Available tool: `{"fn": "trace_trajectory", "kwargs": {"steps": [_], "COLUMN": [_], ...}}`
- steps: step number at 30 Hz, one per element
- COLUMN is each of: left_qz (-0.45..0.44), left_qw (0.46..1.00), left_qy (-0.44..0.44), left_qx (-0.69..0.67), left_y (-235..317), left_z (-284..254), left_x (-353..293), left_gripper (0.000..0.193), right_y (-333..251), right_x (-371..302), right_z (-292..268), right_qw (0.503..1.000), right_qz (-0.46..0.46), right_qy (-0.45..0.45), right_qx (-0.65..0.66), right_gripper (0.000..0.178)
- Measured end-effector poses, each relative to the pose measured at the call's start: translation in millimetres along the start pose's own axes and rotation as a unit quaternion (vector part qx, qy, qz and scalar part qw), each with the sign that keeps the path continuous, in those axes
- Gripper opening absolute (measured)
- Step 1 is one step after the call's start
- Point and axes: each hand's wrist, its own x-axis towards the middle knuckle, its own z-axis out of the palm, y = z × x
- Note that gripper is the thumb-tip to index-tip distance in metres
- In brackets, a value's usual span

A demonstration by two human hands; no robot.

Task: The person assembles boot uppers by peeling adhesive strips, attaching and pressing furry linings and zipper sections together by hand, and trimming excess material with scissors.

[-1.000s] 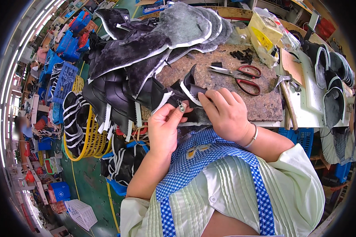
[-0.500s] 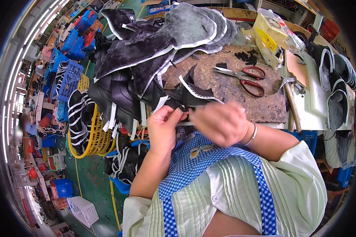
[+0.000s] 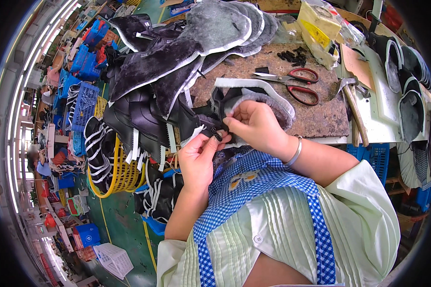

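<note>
Left hand (image 3: 199,157) fingers pinch the zipper pull (image 3: 217,135), probably steadying it; right hand (image 3: 259,126) fingers look clamped on the fleece-lined piece (image 3: 277,103), 12 o'clock of the apron (image 3: 261,181), presumably keeping it taut; scissors (image 3: 286,79) at 1 o'clock from that hand, likely parked handy on the mottled counter (image 3: 317,119).

From here I see pale-green pleated shirt (image 3: 287,220) w/ btn (image 3: 258,238), blue/wht chkd apron (image 3: 273,173) w/ yellow-wht motif (image 3: 242,180), silver bangle (image 3: 298,149) on R wrist (image 3: 286,147).

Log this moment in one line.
left hand: pinching black zipper pull | right hand: pinching fleecy grey-black piece | scissors: on mottled board
</note>
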Motion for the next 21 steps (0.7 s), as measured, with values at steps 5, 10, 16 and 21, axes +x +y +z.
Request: {"fn": "trace_trajectory", "kwargs": {"steps": [5, 10, 16, 21], "left_qz": [0.013, 0.011, 0.002, 0.002], "left_qw": [0.999, 0.998, 0.997, 0.995], "left_qy": [-0.006, -0.007, 0.004, 0.019], "left_qx": [0.037, 0.065, 0.078, 0.096], "left_y": [-1.8, -3.7, -3.7, -4.0], "left_z": [-1.4, -1.1, 0.2, -1.5], "left_x": [-2.0, -2.1, -2.1, -0.3], "left_gripper": [0.014, 0.014, 0.013, 0.013], "right_y": [-3.1, -3.3, -3.3, -1.0], "right_x": [2.3, 1.8, 1.6, -1.1], "right_z": [-1.0, 4.1, 8.3, 8.0], "right_qw": [0.999, 0.996, 0.996, 0.998], "right_qz": [0.040, 0.059, 0.051, 0.048], "right_qy": [-0.020, -0.028, -0.009, -0.018], "right_qx": [0.029, 0.057, 0.074, 0.033], "right_gripper": [0.012, 0.014, 0.014, 0.014]}}
